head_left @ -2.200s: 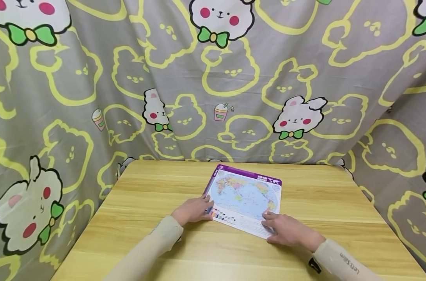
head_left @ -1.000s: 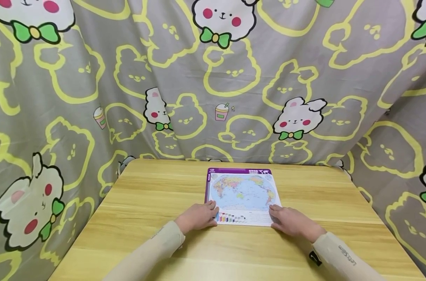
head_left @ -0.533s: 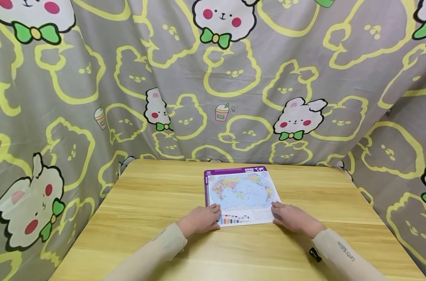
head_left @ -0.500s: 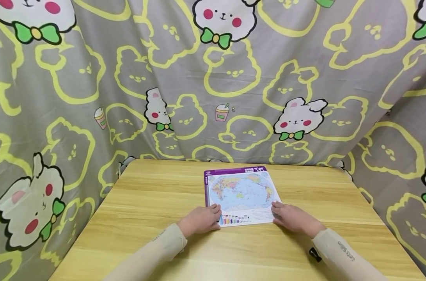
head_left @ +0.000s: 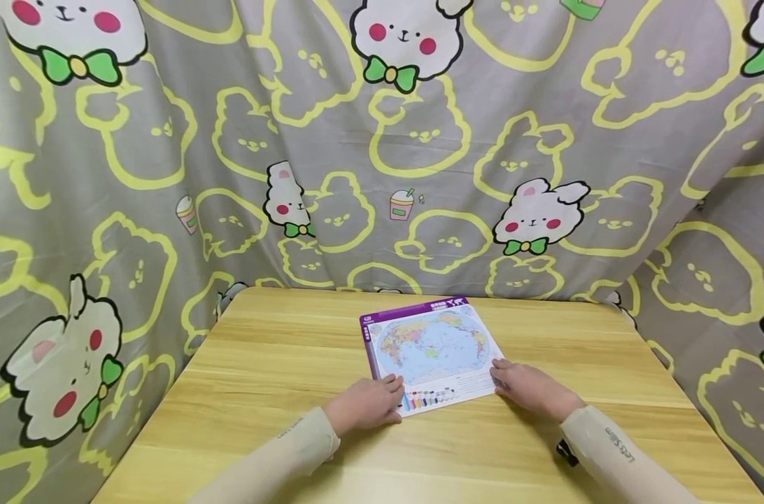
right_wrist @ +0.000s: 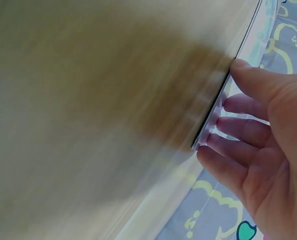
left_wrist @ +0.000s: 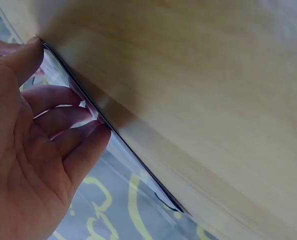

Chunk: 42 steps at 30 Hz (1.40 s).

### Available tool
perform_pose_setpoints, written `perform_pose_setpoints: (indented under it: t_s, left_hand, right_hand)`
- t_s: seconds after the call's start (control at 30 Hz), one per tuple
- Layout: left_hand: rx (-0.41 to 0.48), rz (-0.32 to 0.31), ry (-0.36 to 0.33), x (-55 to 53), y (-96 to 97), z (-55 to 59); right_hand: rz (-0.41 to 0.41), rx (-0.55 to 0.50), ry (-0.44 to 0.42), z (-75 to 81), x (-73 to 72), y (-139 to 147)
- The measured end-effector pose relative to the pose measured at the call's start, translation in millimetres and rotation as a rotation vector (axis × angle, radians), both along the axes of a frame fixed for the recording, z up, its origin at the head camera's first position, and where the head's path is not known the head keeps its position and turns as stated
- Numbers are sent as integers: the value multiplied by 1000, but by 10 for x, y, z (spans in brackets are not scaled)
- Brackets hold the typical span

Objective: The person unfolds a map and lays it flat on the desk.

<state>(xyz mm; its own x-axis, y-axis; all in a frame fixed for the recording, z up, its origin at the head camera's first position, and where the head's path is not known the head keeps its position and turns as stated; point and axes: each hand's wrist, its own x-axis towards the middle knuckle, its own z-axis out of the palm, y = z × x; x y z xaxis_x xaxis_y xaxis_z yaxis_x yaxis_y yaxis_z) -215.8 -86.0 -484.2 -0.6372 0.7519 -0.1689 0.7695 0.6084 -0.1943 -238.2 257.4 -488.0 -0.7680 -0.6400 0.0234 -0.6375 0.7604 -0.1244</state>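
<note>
A thin, flat world map board (head_left: 432, 350) with a purple top band lies on the wooden table, its right side turned farther from me than its left. My left hand (head_left: 366, 402) holds its near left corner. The right hand (head_left: 529, 388) holds the near right corner. Close up in the left wrist view, the thumb and fingertips of my left hand (left_wrist: 43, 135) touch the board's dark thin edge (left_wrist: 143, 167). In the right wrist view, the thumb and bent fingers of my right hand (right_wrist: 258, 135) meet the board's edge (right_wrist: 208, 112). My hands cover both near corners.
The light wooden table (head_left: 262, 350) reaches back to a grey curtain (head_left: 331, 140) printed with yellow outlines and white rabbit faces, which also hangs along both sides. A small black piece (head_left: 567, 452) sits by the right sleeve.
The board has turned counterclockwise between my hands: its right side was nearer me, then it lay almost square, now its left side is nearer. My left hand has come nearer and rightward with it.
</note>
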Motion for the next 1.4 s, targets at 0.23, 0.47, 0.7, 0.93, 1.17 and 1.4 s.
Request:
perform_pose_setpoints:
  t_s: [0.23, 0.47, 0.7, 0.93, 1.17, 1.4]
  left_hand:
    - [0, -30, 21, 46, 22, 8]
    - [-9, -50, 27, 72, 43, 11]
    - [-9, -59, 9, 106, 92, 30]
    - [-3, -106, 31, 128, 145, 17]
    - [6, -104, 28, 132, 190, -27]
    - [8, -119, 42, 146, 236, -35]
  right_hand:
    - [-13, 8, 22, -14, -62, 19]
    - [9, 11, 55, -56, -138, 42]
    - [34, 0, 116, -82, -213, 31]
    - [43, -4, 141, -79, -282, 31]
    - [22, 20, 111, -58, -349, 40]
    - [10, 29, 84, -17, -367, 29]
